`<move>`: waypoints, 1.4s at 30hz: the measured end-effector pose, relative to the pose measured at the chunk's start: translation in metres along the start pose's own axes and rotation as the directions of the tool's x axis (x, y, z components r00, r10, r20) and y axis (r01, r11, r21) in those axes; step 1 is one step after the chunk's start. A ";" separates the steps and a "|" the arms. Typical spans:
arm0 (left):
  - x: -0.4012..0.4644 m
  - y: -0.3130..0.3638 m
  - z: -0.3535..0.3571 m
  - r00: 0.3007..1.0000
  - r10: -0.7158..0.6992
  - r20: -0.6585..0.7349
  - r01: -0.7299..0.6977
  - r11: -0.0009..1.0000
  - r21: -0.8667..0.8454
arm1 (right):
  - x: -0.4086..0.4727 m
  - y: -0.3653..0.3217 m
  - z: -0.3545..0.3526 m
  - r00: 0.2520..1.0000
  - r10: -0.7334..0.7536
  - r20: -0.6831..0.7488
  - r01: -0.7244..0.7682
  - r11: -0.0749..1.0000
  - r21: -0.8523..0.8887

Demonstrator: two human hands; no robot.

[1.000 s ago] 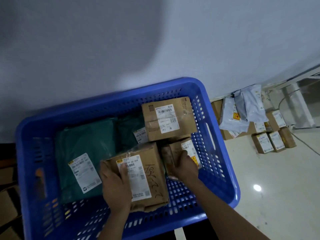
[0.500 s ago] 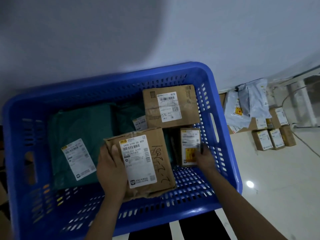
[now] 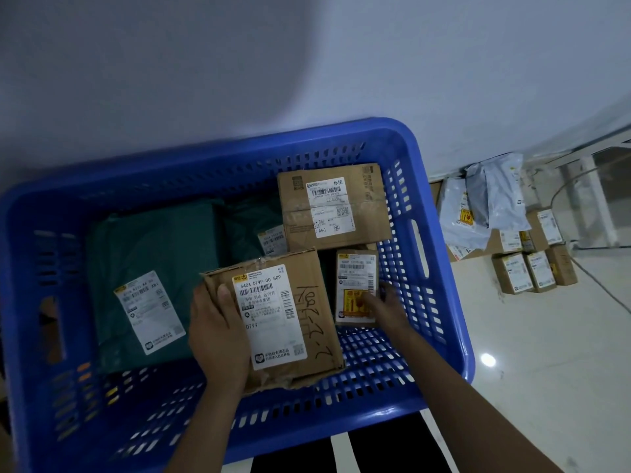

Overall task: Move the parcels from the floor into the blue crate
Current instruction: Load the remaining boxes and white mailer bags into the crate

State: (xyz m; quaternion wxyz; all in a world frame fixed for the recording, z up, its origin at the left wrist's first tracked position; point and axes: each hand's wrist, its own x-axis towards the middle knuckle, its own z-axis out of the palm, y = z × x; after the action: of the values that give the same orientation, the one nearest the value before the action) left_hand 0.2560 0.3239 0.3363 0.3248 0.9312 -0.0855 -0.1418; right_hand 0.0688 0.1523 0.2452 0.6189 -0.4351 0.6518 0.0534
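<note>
The blue crate (image 3: 440,254) fills the middle of the view. Inside it my left hand (image 3: 218,332) grips the left edge of a worn cardboard box (image 3: 307,322) with a long white label, thumb on top. My right hand (image 3: 386,307) rests its fingers on the lower end of a small cardboard box (image 3: 355,278) lying flat by the crate's right wall. A larger brown box (image 3: 368,206) sits at the back right, and green mailer bags (image 3: 153,254) cover the left half.
On the white floor right of the crate lie more parcels: grey poly bags (image 3: 485,206) against the wall and several small brown boxes (image 3: 532,271). A cable (image 3: 601,285) runs across the floor there. The white wall rises behind the crate.
The small box went from upright in my right hand to lying flat by the right wall. The worn box in my left hand shifted slightly right and lower into the crate.
</note>
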 end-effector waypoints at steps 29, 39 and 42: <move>0.003 0.012 -0.028 0.903 -0.240 0.355 0.353 0.887 -0.297 | -0.034 -0.028 -0.022 0.977 -0.182 0.108 0.212 0.850 -0.482; -0.001 0.001 -0.035 0.875 -0.239 0.421 0.373 0.888 -0.270 | -0.123 -0.053 0.079 0.826 -0.510 0.242 0.537 0.842 -0.059; 0.007 0.004 -0.032 0.900 -0.202 0.386 0.300 0.930 -0.214 | -0.122 -0.047 0.086 0.846 -0.503 0.175 0.516 0.856 -0.030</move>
State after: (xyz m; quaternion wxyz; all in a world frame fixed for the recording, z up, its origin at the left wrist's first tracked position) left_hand 0.2727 0.3381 0.3613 0.4054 0.8403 -0.0014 -0.3600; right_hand 0.1460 0.2365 0.3514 0.6444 -0.6098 0.4584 -0.0531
